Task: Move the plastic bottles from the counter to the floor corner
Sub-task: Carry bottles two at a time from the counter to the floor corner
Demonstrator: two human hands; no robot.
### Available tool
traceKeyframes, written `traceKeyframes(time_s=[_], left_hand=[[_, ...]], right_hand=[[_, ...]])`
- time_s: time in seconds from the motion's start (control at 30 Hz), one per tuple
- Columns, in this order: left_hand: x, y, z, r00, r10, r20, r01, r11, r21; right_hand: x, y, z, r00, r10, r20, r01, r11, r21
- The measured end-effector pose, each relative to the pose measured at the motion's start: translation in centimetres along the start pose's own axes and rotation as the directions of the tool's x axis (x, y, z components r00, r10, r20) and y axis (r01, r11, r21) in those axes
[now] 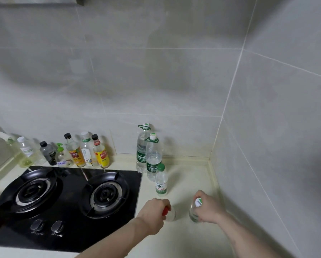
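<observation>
Clear plastic: we find the left hand [154,214] gripping a red-capped bottle [170,213], the right hand [208,209] a white-capped bottle [195,211]; three water bottles [153,159] remain on the counter [189,177]; none reached the floor.

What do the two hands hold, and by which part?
Left hand: red-capped bottle, near its neck. Right hand: white-capped bottle, also near the top.

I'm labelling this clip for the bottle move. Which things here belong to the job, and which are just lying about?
Job:
- red-capped bottle, gripped by left hand
- white-capped bottle, gripped by right hand
- small green-capped bottle
- two tall water bottles

Lying about:
- gas stove
- sauce bottles
</observation>
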State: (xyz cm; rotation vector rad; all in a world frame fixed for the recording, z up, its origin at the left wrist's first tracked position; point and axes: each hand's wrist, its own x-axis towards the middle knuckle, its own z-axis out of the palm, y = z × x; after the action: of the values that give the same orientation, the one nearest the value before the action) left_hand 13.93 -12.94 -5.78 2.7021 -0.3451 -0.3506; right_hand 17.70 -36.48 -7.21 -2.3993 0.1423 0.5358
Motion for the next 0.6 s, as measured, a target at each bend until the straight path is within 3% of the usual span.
traceKeyframes(time_s=[0.2, 0.47, 0.6], left_hand=[[-5.5, -1.5, 1.0, 0.986, -0.151, -0.067, 0.14, 0.98, -0.14], [-12.1, -3.3, 0.4, 0.962, -0.26, -0.079, 0.231, 0.936, -0.267], [-15.6, -4.3, 0.2, 0.947, -0.312, -0.071, 0.273, 0.904, -0.329]], right_hand=[[-1.4, -0.4, 2.9, 0.998, -0.061, -0.014, 0.062, 0.997, 0.044], [-5.2, -1.6, 5.3, 0.991, -0.137, -0.004, 0.136, 0.988, -0.073], [-6.6, -3.4, 7.2, 0.99, -0.139, -0.028, 0.139, 0.99, -0.01]])
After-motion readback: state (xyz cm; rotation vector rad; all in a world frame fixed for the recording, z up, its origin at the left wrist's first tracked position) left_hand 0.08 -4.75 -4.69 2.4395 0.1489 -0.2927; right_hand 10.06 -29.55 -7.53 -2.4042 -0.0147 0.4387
